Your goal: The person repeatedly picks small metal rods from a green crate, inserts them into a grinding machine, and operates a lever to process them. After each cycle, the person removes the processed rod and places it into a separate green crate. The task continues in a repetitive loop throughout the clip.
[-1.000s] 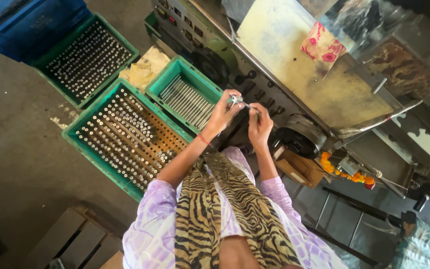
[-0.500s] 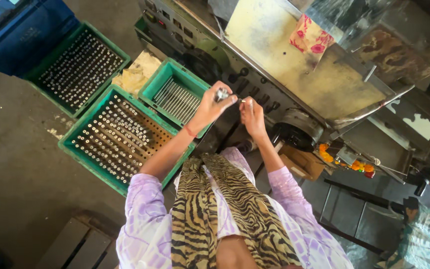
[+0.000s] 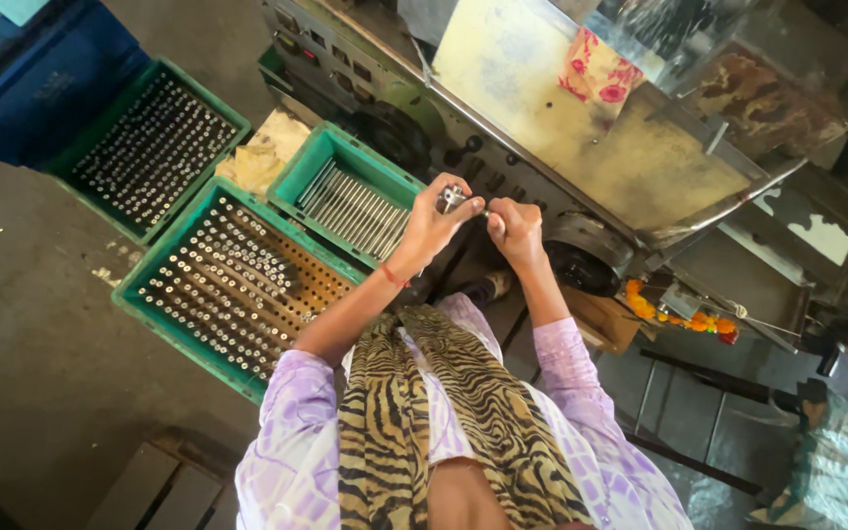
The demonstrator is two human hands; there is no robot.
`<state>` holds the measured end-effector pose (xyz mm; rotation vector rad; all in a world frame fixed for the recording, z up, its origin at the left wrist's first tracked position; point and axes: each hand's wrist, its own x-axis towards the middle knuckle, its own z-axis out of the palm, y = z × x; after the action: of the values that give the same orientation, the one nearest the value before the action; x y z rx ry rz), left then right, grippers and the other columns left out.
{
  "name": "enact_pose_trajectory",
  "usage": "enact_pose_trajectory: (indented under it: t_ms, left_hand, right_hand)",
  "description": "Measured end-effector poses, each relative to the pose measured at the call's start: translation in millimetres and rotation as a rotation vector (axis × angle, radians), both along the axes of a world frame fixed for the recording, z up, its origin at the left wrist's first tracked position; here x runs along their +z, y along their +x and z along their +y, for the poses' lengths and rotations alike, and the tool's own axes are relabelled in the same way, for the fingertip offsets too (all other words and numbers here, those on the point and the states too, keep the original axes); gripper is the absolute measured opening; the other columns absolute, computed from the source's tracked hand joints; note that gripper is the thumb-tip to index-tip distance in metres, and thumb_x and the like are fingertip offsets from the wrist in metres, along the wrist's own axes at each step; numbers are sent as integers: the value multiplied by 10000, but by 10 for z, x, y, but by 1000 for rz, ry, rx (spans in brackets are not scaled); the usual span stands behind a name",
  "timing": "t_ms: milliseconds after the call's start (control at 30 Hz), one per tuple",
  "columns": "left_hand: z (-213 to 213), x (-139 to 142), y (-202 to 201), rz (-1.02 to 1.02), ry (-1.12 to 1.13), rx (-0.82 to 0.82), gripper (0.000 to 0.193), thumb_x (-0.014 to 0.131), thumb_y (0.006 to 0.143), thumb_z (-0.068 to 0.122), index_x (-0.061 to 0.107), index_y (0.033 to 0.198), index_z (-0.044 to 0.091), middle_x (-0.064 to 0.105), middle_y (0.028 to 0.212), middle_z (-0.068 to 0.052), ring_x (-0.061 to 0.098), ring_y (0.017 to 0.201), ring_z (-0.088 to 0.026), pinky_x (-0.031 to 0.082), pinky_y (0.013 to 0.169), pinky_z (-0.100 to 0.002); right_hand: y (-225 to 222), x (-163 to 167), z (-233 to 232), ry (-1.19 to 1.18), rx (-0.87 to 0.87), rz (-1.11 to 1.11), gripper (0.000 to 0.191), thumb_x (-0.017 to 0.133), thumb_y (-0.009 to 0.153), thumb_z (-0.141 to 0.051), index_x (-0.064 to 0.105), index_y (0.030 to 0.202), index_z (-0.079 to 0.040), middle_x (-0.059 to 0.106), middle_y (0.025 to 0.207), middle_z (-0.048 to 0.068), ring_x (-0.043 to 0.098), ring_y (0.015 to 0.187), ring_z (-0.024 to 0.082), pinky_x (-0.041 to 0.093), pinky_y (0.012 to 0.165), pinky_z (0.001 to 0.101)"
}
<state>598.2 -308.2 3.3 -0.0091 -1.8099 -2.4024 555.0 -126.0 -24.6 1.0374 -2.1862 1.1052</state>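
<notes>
My left hand point(image 3: 434, 224) grips a small shiny metal part point(image 3: 451, 197) between thumb and fingers. My right hand point(image 3: 514, 228) is closed beside it, its fingertips meeting the same part's right end. Both hands are raised in front of a grimy machine point(image 3: 542, 147), just above and right of a small green crate of long metal rods point(image 3: 357, 201). My purple sleeves and a tiger-striped scarf fill the bottom of the view.
A large green crate point(image 3: 228, 285) packed with several upright metal pieces sits on the floor at the left, another point(image 3: 154, 147) behind it. Yellowish cloth point(image 3: 262, 157) lies between crates. A blue crate point(image 3: 31, 79) stands far left. Orange flowers point(image 3: 679, 314) lie at the machine's right.
Both hands have stayed together on the small part, turning it slightly; the view has shifted a little, with the hands now lower against the machine front.
</notes>
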Motion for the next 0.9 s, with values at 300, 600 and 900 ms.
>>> enact_pose_trajectory:
  t_ms: [300, 600, 900]
  left_hand:
    - [12, 318, 95, -96, 176, -141, 162, 766, 935, 71, 615, 990, 96, 504, 704, 80, 413, 535, 9, 263, 444, -188]
    - [16, 497, 117, -111, 405, -401, 128, 691, 962, 62, 578, 976, 121, 439, 625, 85, 340, 435, 10, 210, 385, -210]
    - [94, 445, 109, -280, 304, -226, 180, 761, 935, 146, 584, 935, 115, 449, 609, 89, 367, 425, -4, 221, 370, -218]
  right_hand:
    - [280, 583, 132, 12, 136, -312, 381, 563, 1093, -337, 693, 942, -13, 618, 739, 109, 623, 633, 262, 471, 597, 372]
    - [174, 1221, 262, 129, 665, -648, 227, 664, 988, -190, 776, 859, -41, 655, 657, 80, 571, 542, 150, 397, 526, 343]
    - [-22, 519, 340, -176, 640, -951, 283, 674, 946, -176, 786, 787, 30, 512, 516, 48, 377, 448, 129, 266, 472, 310]
